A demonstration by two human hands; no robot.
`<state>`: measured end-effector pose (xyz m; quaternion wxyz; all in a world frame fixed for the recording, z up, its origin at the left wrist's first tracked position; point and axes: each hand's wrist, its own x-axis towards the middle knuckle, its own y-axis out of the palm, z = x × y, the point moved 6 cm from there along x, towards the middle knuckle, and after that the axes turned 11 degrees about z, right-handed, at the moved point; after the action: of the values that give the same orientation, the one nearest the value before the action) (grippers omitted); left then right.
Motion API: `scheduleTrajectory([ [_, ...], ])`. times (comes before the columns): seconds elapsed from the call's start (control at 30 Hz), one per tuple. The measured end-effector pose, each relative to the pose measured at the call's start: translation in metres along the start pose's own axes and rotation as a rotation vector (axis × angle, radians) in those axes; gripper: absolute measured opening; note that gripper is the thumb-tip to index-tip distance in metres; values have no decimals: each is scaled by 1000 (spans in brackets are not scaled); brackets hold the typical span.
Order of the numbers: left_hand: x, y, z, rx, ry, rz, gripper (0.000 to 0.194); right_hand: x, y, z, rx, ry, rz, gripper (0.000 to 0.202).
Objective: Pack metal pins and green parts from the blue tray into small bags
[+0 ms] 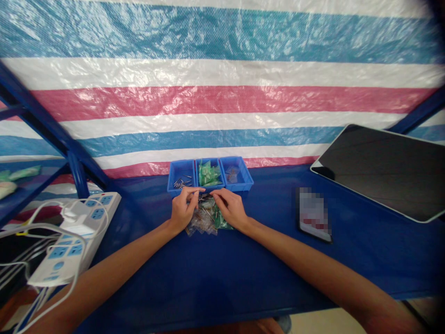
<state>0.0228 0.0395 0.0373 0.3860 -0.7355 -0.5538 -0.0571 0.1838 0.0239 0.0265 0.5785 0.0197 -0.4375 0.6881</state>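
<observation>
My left hand [184, 207] is at the left of a pile of small clear bags [202, 221], thumb and fingers bent together near some thin metal pieces. Opposite it, my right hand [229, 207] has its fingers pinched over the pile's right side, beside green packets [222, 221]. What either hand grips is too small to make out. Just behind them stand three joined blue bins: the left bin [170, 182] holds thin metal pieces, the middle one green packets [208, 173], the right bin [248, 178] a few small clear bags [232, 174].
A white power strip [104, 206] with plugs and cables lies at the left. On the right are a blurred phone [313, 215] and a large dark screen [385, 169]. Striped plastic sheeting [222, 99] hangs behind the blue table [208, 278]; blue frame bars stand at both sides.
</observation>
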Motion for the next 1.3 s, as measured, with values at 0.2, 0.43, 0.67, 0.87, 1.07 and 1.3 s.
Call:
scheduleTrajectory([
  [0.2,3,1,0,28,-32,20,18,0,0,1,5,3,-2,24],
  [0.43,2,3,4,38,-12,33,20,0,-1,1,-5,4,-5,25],
  [0.67,4,3,-2,171,73,61,28,0,-1,1,-6,11,0,24],
  [0.87,5,7,-7,213,173,112,29,0,-2,1,-3,10,-23,24],
  [1.07,4,6,-6,190,178,66,19,-2,-2,-2,3,34,-45,23],
  [1.3,4,6,-9,149,192,74,16,-2,-4,0,12,28,-43,24],
])
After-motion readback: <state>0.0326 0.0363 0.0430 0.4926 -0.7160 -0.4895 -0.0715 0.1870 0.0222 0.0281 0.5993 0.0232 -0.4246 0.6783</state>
